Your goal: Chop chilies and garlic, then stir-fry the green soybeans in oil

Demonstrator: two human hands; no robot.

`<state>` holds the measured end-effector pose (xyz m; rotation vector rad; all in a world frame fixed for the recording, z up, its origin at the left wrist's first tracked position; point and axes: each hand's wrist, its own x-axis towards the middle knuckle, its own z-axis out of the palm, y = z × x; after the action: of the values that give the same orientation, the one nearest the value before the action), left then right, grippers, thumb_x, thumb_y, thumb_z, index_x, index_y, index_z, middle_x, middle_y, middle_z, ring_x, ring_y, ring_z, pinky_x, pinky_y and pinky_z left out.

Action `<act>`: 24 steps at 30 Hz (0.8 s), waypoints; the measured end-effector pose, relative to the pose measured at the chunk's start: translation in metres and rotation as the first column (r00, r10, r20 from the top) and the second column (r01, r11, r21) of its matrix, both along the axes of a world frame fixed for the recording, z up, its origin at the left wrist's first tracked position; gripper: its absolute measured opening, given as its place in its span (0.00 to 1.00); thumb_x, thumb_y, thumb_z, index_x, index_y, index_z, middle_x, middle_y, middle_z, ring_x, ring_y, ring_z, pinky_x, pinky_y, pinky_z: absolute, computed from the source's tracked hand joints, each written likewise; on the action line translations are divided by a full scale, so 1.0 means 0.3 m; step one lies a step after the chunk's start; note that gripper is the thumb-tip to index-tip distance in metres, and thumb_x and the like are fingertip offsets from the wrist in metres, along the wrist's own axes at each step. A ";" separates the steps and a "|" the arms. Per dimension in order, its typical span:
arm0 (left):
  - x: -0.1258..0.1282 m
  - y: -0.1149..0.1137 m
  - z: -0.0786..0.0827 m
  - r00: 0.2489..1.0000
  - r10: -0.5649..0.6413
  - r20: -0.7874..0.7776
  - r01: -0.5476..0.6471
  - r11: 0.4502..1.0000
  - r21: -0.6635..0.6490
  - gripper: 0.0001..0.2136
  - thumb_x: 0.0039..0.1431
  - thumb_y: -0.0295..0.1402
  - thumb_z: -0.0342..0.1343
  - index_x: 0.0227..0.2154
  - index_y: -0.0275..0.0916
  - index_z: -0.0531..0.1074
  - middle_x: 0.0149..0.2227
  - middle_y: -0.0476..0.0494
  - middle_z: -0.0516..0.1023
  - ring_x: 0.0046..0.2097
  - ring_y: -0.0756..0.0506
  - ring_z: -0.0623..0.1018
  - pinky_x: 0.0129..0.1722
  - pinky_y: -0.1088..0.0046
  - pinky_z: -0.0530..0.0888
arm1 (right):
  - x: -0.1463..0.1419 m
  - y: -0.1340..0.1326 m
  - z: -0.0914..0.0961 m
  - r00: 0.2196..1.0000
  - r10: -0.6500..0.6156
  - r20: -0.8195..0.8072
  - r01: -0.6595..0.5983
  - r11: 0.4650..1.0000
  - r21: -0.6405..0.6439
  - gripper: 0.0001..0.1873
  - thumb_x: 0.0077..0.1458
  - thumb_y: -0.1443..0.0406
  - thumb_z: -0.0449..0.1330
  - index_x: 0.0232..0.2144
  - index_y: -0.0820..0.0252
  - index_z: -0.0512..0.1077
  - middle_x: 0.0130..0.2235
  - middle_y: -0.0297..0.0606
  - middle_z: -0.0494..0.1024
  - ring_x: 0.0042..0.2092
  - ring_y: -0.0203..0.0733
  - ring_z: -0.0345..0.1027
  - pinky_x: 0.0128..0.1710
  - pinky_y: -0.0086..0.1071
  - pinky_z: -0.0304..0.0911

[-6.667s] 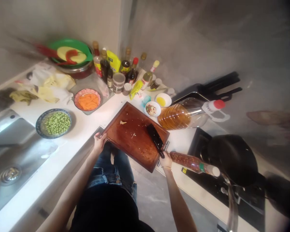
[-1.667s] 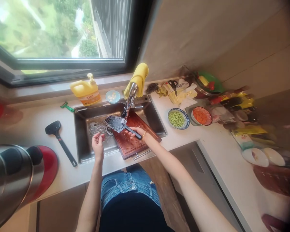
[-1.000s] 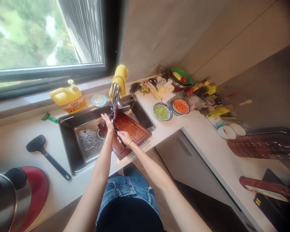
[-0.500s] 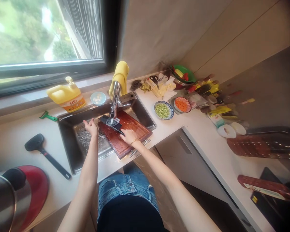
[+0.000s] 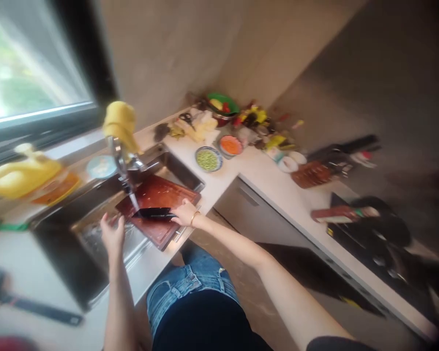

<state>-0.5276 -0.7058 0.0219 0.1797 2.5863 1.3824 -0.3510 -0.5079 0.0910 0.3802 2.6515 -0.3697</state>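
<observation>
My right hand (image 5: 185, 213) is closed around the handle of a black kitchen knife (image 5: 152, 213). The blade lies nearly level over a wet, reddish-brown wooden cutting board (image 5: 164, 191), and its tip is beside the stream from the chrome faucet (image 5: 121, 163). That board rests across the sink (image 5: 64, 261). Above the basin, left of the blade, my left hand (image 5: 113, 235) is raised with thumb and fingers apart, holding nothing. A yellow cloth (image 5: 120, 122) is draped over the faucet top.
Right of the sink stand a bowl of green beans (image 5: 208, 159) and a bowl of orange pieces (image 5: 230, 145). A yellow jug (image 5: 40, 178) and a small light-blue dish (image 5: 101, 167) line the window side. A black spatula (image 5: 40, 307) lies at left.
My view has swung to the right. The knife has turned from slanting under the faucet to nearly level, its blade now closer to me. My left hand stays open.
</observation>
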 end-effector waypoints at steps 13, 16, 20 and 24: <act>0.491 0.675 0.200 0.687 -0.726 -0.031 0.726 0.688 0.009 0.21 0.56 0.49 0.50 0.49 0.48 0.71 0.47 0.41 0.80 0.47 0.37 0.80 0.47 0.59 0.75 | 0.953 0.797 0.480 0.853 -0.489 -0.181 0.512 0.719 0.469 0.14 0.65 0.62 0.52 0.39 0.63 0.75 0.39 0.48 0.81 0.39 0.47 0.72 0.50 0.44 0.46; 0.659 0.946 0.212 0.580 -0.811 -0.078 0.814 0.574 0.090 0.22 0.55 0.50 0.50 0.49 0.46 0.70 0.46 0.40 0.81 0.49 0.38 0.80 0.38 0.67 0.77 | 1.274 1.095 0.601 0.812 -0.521 -0.264 0.564 0.580 0.588 0.19 0.65 0.56 0.52 0.39 0.64 0.76 0.33 0.46 0.81 0.36 0.47 0.72 0.49 0.46 0.47; 0.885 1.277 0.198 0.461 -0.885 -0.071 0.887 0.455 0.079 0.25 0.53 0.53 0.50 0.49 0.44 0.70 0.47 0.37 0.80 0.49 0.35 0.80 0.24 0.69 0.73 | 1.686 1.509 0.795 0.781 -0.520 -0.347 0.583 0.405 0.705 0.33 0.62 0.44 0.49 0.33 0.68 0.78 0.30 0.46 0.81 0.38 0.44 0.74 0.50 0.47 0.47; 1.070 1.496 0.194 0.461 -0.887 -0.017 0.886 0.459 0.067 0.25 0.52 0.54 0.50 0.50 0.47 0.69 0.46 0.39 0.81 0.50 0.35 0.79 0.26 0.67 0.75 | 1.968 1.894 0.955 0.643 -0.677 -0.357 0.661 0.256 0.705 0.46 0.61 0.44 0.35 0.17 0.77 0.72 0.33 0.59 0.80 0.47 0.46 0.74 0.53 0.46 0.46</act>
<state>-0.2066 -0.2570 0.0802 1.3170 1.8239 0.9816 0.2394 0.0603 0.3775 1.8411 2.2869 0.6798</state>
